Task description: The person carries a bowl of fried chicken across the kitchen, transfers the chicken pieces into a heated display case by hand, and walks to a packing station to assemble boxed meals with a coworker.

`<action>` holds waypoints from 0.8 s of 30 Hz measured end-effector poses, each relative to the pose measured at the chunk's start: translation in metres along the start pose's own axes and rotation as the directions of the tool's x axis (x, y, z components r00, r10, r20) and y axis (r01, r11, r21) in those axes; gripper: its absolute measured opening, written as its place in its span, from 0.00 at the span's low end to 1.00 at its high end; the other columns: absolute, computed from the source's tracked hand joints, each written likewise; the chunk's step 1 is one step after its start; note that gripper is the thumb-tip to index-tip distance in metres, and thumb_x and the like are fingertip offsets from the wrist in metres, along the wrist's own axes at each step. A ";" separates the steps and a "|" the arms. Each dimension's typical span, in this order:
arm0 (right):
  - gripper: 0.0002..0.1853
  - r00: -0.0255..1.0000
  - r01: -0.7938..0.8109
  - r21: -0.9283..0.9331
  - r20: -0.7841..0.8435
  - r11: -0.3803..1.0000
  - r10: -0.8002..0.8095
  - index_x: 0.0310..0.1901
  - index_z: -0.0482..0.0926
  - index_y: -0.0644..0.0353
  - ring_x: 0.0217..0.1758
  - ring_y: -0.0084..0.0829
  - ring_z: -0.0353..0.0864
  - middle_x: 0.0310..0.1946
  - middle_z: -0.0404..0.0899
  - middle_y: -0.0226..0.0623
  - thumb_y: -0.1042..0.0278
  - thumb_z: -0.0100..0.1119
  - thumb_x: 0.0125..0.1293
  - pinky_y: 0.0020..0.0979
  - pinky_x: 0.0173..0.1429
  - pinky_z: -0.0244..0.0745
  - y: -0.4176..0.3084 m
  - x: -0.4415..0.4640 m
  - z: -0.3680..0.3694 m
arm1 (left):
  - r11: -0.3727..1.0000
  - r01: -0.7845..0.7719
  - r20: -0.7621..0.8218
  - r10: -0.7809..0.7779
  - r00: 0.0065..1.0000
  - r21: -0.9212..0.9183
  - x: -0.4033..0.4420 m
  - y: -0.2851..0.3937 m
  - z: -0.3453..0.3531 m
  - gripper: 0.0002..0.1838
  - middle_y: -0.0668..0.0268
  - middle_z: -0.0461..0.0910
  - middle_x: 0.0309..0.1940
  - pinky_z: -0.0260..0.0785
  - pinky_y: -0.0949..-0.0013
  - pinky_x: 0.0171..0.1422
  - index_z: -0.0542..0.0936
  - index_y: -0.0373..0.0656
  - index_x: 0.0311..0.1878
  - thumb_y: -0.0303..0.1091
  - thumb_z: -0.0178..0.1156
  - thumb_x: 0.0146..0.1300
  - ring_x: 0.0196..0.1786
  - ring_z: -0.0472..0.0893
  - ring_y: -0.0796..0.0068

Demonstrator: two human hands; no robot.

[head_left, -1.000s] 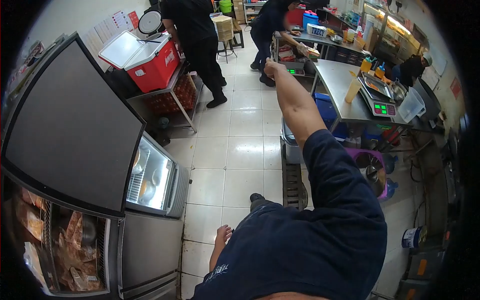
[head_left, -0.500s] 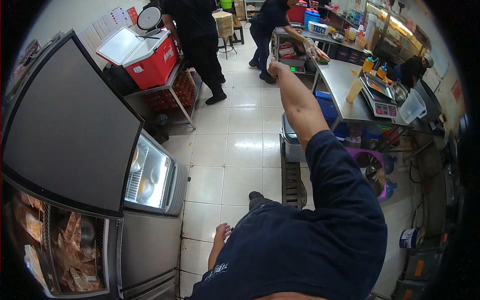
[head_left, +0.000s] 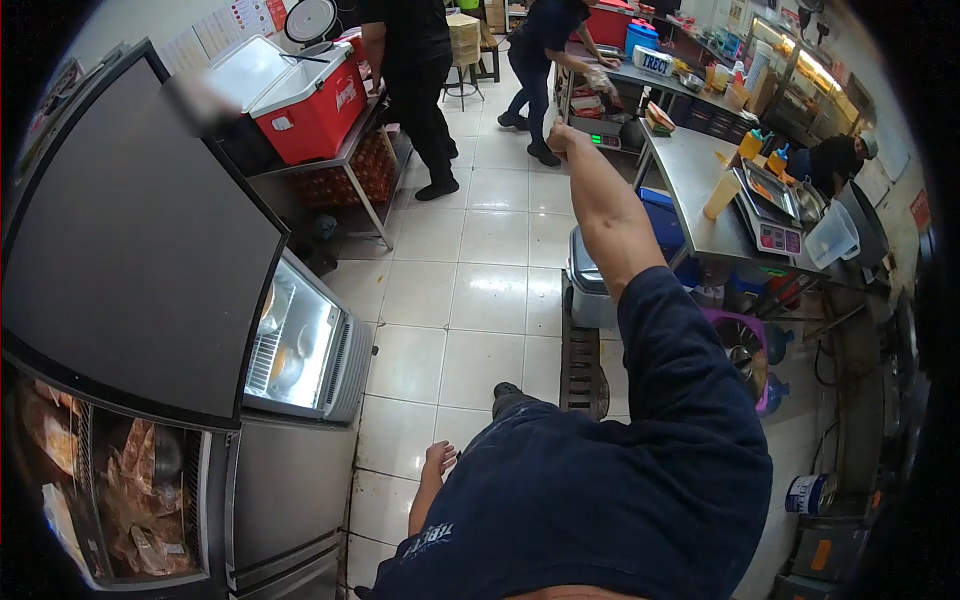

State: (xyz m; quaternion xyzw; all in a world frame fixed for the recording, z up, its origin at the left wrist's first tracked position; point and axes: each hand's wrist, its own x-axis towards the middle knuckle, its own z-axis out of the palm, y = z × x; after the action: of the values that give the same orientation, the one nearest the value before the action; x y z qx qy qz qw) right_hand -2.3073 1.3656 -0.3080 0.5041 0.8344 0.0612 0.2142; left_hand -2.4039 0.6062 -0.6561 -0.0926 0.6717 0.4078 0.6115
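My right arm stretches far forward, and my right hand [head_left: 568, 138] is closed at its end, held in the air with nothing visible in it. Beyond it in the head view is a co-worker's gloved hand [head_left: 600, 79]. A filled sandwich or bun [head_left: 658, 119] rests at the corner of the steel table [head_left: 685, 160]. Low at my side hangs my left hand [head_left: 440, 457], its fingers apart and holding nothing. To its left is an open refrigerator with a grey door [head_left: 140, 240]; bagged food [head_left: 145, 500] fills its shelves.
A lit display fridge [head_left: 300, 345] stands ahead on the left. Past it, a red cooler [head_left: 315, 105] sits open on a stand beside a person in black [head_left: 405, 80]. On the right are a scale [head_left: 775, 238], sauce bottles [head_left: 720, 195], a grey bin [head_left: 588, 280] and a purple tub [head_left: 768, 370].
The co-worker's gloved hand has drawn back from the sandwich, which stays on the table corner. My view has shifted slightly; my right arm remains stretched out and my left hand still hangs low.
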 end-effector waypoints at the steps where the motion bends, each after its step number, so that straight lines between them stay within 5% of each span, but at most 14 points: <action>1: 0.16 0.981 -0.187 0.372 0.029 0.909 0.189 0.47 0.72 0.54 0.51 0.35 0.74 0.47 0.74 0.35 0.61 0.38 0.61 0.40 0.56 0.64 -0.008 0.000 -0.005 | 1.000 -0.005 -0.002 0.005 1.000 -0.006 0.002 0.001 0.000 0.20 0.56 0.71 0.48 0.70 0.62 0.44 0.65 0.37 0.54 0.37 0.47 0.60 0.44 0.75 0.64; 3: 0.23 0.926 -0.343 0.677 0.130 0.651 0.353 0.57 0.64 0.57 0.51 0.38 0.73 0.50 0.72 0.42 0.58 0.35 0.62 0.35 0.51 0.69 -0.015 -0.022 -0.014 | 1.000 -0.008 0.006 0.008 1.000 -0.017 -0.003 0.007 0.005 0.20 0.56 0.72 0.47 0.70 0.63 0.44 0.66 0.37 0.52 0.37 0.47 0.60 0.44 0.75 0.64; 5: 0.09 0.999 -0.039 0.408 0.015 0.912 0.036 0.28 0.81 0.56 0.34 0.32 0.78 0.31 0.80 0.36 0.63 0.52 0.55 0.35 0.39 0.73 -0.019 -0.091 -0.012 | 0.996 -0.019 0.076 0.025 0.997 -0.084 0.058 -0.013 -0.002 0.19 0.57 0.73 0.44 0.71 0.64 0.43 0.67 0.36 0.50 0.39 0.47 0.60 0.43 0.75 0.65; 6: 0.08 0.993 -0.109 0.560 0.096 0.821 0.067 0.26 0.80 0.57 0.29 0.31 0.77 0.25 0.79 0.37 0.63 0.56 0.52 0.36 0.30 0.72 -0.021 -0.106 -0.002 | 0.990 -0.012 0.138 0.032 0.990 -0.141 0.098 -0.028 -0.007 0.19 0.57 0.74 0.43 0.71 0.64 0.43 0.68 0.36 0.49 0.40 0.47 0.60 0.43 0.75 0.66; 8: 0.09 0.884 0.394 0.008 0.272 0.919 -0.381 0.26 0.81 0.59 0.31 0.33 0.78 0.27 0.79 0.38 0.62 0.60 0.50 0.37 0.34 0.73 -0.007 -0.056 0.085 | 0.987 0.134 0.160 -0.147 0.976 0.091 0.097 0.001 0.005 0.21 0.57 0.75 0.42 0.70 0.64 0.45 0.68 0.36 0.49 0.42 0.47 0.59 0.45 0.75 0.66; 9: 0.12 0.856 0.496 -0.013 0.174 0.868 -0.486 0.29 0.81 0.59 0.31 0.33 0.78 0.28 0.80 0.39 0.59 0.60 0.51 0.38 0.34 0.73 -0.016 -0.101 0.088 | 0.970 -0.092 0.255 0.033 0.966 0.226 0.071 0.018 0.011 0.21 0.57 0.74 0.43 0.70 0.64 0.46 0.68 0.36 0.49 0.42 0.47 0.60 0.45 0.75 0.67; 11: 0.12 0.762 -0.068 0.518 0.579 0.853 -0.291 0.32 0.80 0.58 0.34 0.33 0.77 0.32 0.80 0.39 0.60 0.53 0.54 0.40 0.38 0.71 -0.027 -0.076 0.182 | 0.733 -0.547 0.413 0.388 0.824 0.404 -0.063 0.097 0.050 0.20 0.57 0.74 0.45 0.69 0.64 0.47 0.68 0.36 0.49 0.42 0.47 0.60 0.46 0.75 0.67; 12: 0.11 0.601 -0.405 0.522 0.771 0.751 -0.212 0.33 0.80 0.56 0.35 0.33 0.76 0.34 0.79 0.39 0.63 0.48 0.57 0.43 0.41 0.68 -0.037 -0.085 0.218 | 0.726 -0.530 0.424 0.352 0.834 0.438 -0.035 0.111 0.058 0.20 0.57 0.74 0.45 0.69 0.64 0.47 0.68 0.36 0.49 0.42 0.47 0.60 0.46 0.75 0.67; 14: 0.11 0.562 -0.511 0.613 0.768 0.602 -0.306 0.31 0.80 0.57 0.32 0.35 0.76 0.32 0.79 0.42 0.64 0.49 0.56 0.44 0.40 0.68 -0.036 -0.111 0.302 | 0.981 0.001 0.151 -0.030 0.988 0.193 0.044 0.141 0.080 0.19 0.59 0.72 0.48 0.69 0.65 0.47 0.68 0.37 0.49 0.40 0.46 0.61 0.47 0.74 0.67; 16: 0.11 0.667 -0.586 0.647 0.727 0.488 -0.163 0.33 0.79 0.58 0.30 0.39 0.76 0.31 0.79 0.44 0.64 0.52 0.52 0.45 0.39 0.68 -0.063 -0.094 0.448 | 0.964 -0.013 0.162 -0.032 0.986 0.267 0.062 0.187 0.105 0.19 0.59 0.71 0.49 0.69 0.64 0.48 0.68 0.37 0.50 0.40 0.45 0.61 0.48 0.74 0.67; 18: 0.12 0.024 -0.433 0.551 0.798 0.713 -0.602 0.34 0.78 0.63 0.36 0.43 0.76 0.34 0.78 0.49 0.67 0.49 0.52 0.45 0.43 0.69 -0.073 -0.110 0.510 | 0.935 -0.006 0.152 -0.051 0.987 0.355 0.092 0.241 0.139 0.21 0.59 0.71 0.49 0.68 0.62 0.50 0.65 0.36 0.54 0.38 0.44 0.62 0.48 0.73 0.65; 20: 0.12 0.517 -0.574 0.658 0.753 0.487 -0.407 0.35 0.78 0.64 0.36 0.43 0.76 0.33 0.77 0.49 0.67 0.49 0.52 0.44 0.42 0.69 -0.072 -0.186 0.493 | 0.915 -0.084 0.225 -0.007 0.974 0.395 0.127 0.287 0.154 0.21 0.59 0.71 0.47 0.68 0.62 0.50 0.64 0.35 0.56 0.38 0.43 0.63 0.48 0.73 0.66; 23: 0.12 0.879 -0.465 0.863 0.476 0.199 -0.013 0.36 0.78 0.64 0.35 0.42 0.75 0.32 0.77 0.49 0.67 0.51 0.53 0.44 0.41 0.68 -0.054 -0.308 0.345 | 0.857 -0.108 0.246 -0.022 0.969 0.504 0.148 0.362 0.183 0.20 0.60 0.72 0.45 0.69 0.63 0.48 0.64 0.35 0.55 0.37 0.42 0.63 0.46 0.74 0.66; 24: 0.12 0.906 -0.422 0.892 0.407 0.162 0.116 0.37 0.78 0.64 0.35 0.42 0.75 0.32 0.77 0.49 0.67 0.51 0.53 0.43 0.41 0.68 -0.050 -0.332 0.301 | 0.379 -0.486 0.454 0.176 0.873 0.787 0.163 0.383 0.184 0.21 0.59 0.74 0.44 0.68 0.63 0.50 0.67 0.38 0.54 0.41 0.46 0.61 0.46 0.75 0.65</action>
State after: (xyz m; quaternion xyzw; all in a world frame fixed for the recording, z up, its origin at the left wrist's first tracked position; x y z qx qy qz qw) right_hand -2.0890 1.0195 -0.4964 0.6692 0.5493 -0.4966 -0.0611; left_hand -2.5431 1.0380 -0.6212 0.4386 0.6878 0.1222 0.5653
